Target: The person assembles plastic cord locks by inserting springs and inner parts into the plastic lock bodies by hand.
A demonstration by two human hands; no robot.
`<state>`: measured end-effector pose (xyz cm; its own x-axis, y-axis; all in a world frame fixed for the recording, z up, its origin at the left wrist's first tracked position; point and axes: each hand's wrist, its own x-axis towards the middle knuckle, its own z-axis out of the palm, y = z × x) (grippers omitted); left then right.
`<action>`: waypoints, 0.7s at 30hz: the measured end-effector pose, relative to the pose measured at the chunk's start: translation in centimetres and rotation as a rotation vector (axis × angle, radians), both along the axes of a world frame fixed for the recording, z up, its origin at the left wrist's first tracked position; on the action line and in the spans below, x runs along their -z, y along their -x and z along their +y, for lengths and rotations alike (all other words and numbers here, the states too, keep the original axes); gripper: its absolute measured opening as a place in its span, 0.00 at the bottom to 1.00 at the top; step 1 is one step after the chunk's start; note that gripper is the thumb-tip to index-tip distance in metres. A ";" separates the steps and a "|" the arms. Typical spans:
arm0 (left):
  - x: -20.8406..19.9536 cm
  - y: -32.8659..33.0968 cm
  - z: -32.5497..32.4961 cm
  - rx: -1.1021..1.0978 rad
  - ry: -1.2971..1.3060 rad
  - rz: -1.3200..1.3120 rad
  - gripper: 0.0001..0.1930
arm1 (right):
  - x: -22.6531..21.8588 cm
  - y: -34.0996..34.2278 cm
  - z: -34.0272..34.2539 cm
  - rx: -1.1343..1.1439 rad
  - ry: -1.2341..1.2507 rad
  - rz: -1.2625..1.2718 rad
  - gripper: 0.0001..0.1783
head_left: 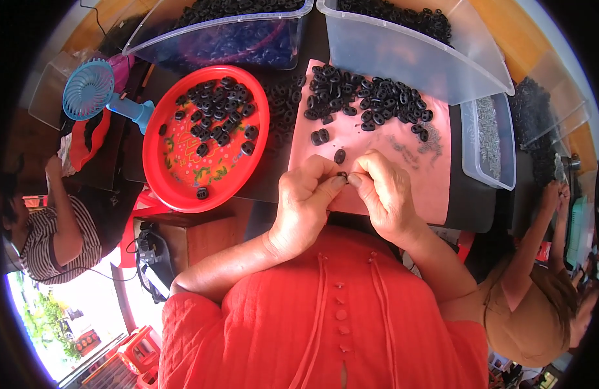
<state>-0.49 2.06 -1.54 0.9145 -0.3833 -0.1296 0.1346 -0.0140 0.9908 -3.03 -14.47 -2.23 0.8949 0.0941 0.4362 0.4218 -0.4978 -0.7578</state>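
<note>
Over the near part of a pink cloth (435, 194), my two hands meet fingertip to fingertip. My left hand (302, 204) pinches a small black cord lock piece (342, 175) between thumb and forefinger. At its right side, my right hand (387, 201) is closed in a pinch; whatever those fingers hold is too small to make out. One loose black piece (339, 156) lies just beyond the fingertips, with a pair of pieces (319, 137) farther left. A heap of black two-hole cord locks (377, 97) covers the cloth's far part. Thin metal springs (413, 152) are scattered right of centre.
A round red tray (238, 162) with several cord locks stands at left, near a blue fan (89, 91). Two large clear bins (403, 58) of black pieces line the back. A smaller clear box (471, 139) of springs is at right. Co-workers sit on both sides.
</note>
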 end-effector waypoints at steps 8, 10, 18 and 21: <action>0.1 -0.1 0.0 -0.027 -0.010 -0.052 0.01 | 0.0 -0.5 -0.1 -0.043 -0.053 0.017 0.04; 0.1 -0.2 0.1 -0.030 0.118 0.122 0.02 | 0.0 -0.3 -0.5 -0.060 -0.129 0.099 0.04; 0.6 -0.2 2.9 -0.161 0.310 0.147 0.03 | -0.9 -1.5 -2.8 0.099 -0.020 0.084 0.06; 0.7 0.0 3.2 -0.144 0.320 0.160 0.03 | -1.1 -2.4 -1.9 0.093 0.182 -0.067 0.07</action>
<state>-0.45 5.28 -2.28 0.9398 -0.2964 -0.1703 0.2663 0.3226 0.9083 -0.61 -16.36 -1.08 0.8731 0.0946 0.4783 0.4137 -0.6630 -0.6240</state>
